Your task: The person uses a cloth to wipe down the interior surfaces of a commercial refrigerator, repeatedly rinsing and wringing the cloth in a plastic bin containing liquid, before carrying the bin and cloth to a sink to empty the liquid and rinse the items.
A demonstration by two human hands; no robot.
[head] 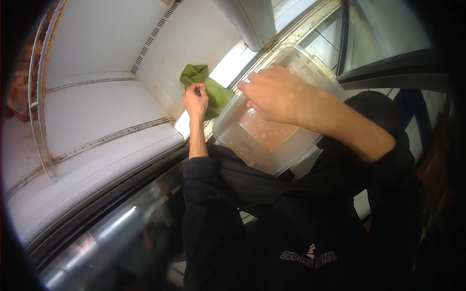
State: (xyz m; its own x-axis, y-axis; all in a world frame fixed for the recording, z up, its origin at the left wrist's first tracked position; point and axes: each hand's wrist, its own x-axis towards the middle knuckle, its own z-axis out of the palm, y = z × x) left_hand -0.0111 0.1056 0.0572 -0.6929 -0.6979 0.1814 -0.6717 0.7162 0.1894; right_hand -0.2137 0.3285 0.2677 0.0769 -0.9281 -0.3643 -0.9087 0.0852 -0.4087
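Note:
My left hand (pixel 196 103) is curled, thumb close to the fingers, against the left side of a green cloth (pixel 220 96). Whether it grips the fabric cannot be made out. The cloth is bunched at its top and hangs over the cabinet's white sill. My right hand (pixel 275 92) reaches across a translucent plastic tub (pixel 233 136), its fingers bent by the tub's left rim. The palm side is hidden, so its grip is unclear. Cloudy, pinkish-brown liquid (pixel 267 132) with some bubbles lies in the tub, which is close against my dark-clothed legs.
A white-walled cabinet interior (pixel 98 98) with slotted metal shelf strips (pixel 116 137) opens at left. A rusty wire rack (pixel 38 91) stands beside reddish items, perhaps meat. A grey post (pixel 251 22) rises above the stained door track (pixel 309 23). Dark-framed glass (pixel 386 36) is at right.

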